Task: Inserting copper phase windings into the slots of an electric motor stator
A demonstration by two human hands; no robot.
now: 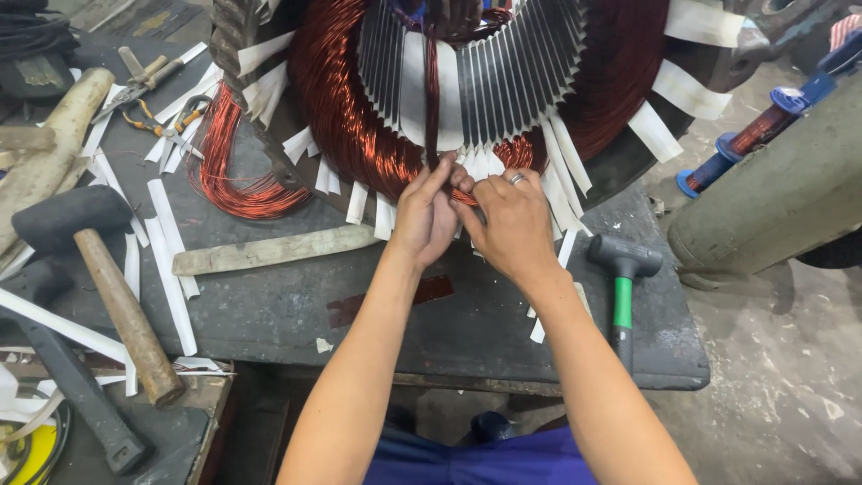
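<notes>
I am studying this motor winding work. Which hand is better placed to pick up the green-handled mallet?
Probably the right hand. The green-handled mallet lies on the table just beside it, on its outer side. The left hand would have to cross over; both hands now pinch the copper wire.

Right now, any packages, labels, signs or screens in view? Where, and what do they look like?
None in view. Only a motor stator with copper windings and white paper strips, tools on the dark bench, and the left hand and right hand pinching copper wire at the stator's lower edge.
</notes>
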